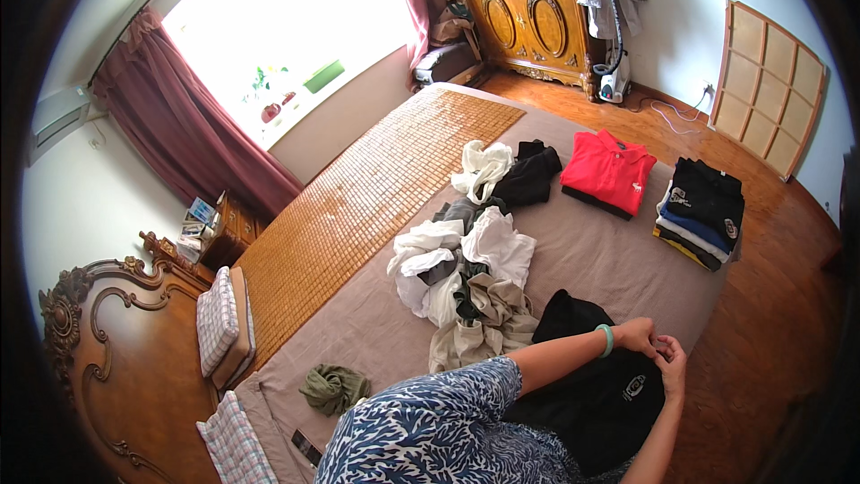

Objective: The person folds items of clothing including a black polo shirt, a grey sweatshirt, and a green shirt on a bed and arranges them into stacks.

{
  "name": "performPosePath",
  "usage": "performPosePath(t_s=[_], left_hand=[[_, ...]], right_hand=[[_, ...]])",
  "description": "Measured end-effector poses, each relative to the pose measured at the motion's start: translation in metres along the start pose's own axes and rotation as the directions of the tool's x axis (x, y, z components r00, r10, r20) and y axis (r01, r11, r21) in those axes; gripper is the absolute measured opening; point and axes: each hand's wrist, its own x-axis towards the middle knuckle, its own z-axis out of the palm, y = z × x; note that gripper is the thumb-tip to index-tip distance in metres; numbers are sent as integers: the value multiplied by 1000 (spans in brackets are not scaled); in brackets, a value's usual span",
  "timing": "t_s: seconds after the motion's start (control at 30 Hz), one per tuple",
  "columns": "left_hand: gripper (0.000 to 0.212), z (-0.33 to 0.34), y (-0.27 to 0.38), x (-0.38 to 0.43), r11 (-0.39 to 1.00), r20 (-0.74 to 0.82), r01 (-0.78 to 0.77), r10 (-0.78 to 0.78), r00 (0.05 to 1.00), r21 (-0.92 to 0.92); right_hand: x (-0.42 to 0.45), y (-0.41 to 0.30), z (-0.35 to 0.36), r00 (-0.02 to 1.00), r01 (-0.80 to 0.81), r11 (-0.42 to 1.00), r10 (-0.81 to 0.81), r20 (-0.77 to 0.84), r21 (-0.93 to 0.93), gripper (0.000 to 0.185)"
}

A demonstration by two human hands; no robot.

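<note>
A black garment [594, 410] with a small pale emblem is spread on the near edge of the bed, in front of my body. My left hand [637, 337], a pale green bangle at its wrist, pinches the garment's upper edge. Right beside it, my right hand [672, 364] grips the same edge, the fingertips of both hands meeting. The bit of cloth between the fingers is mostly hidden. A heap of crumpled white clothes [497, 245] and beige clothes [494, 309] lies to the left of the garment.
Beyond lie a folded red polo shirt [608, 168] on dark cloth, a stack of folded shirts [702, 208] at the bed's edge, and crumpled black clothing [527, 178]. An olive cloth [334, 390] and a phone [307, 447] rest nearer the headboard [148, 363]. A woven mat [376, 195] covers the far side.
</note>
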Motion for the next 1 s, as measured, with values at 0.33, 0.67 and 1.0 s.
performPosePath(t_s=[0.33,0.67,1.0], left_hand=[[26,-7,18,-8,996,-2,59,-59,998,66],[26,7,18,-1,915,-112,24,23,993,402],[44,2,1,2,961,-134,234,-215,967,146]], right_hand=[[0,0,2,998,-39,999,39,-45,-11,43],[3,7,3,984,63,979,-93,-151,-196,39],[-3,7,18,940,91,846,-248,-236,-526,52]])
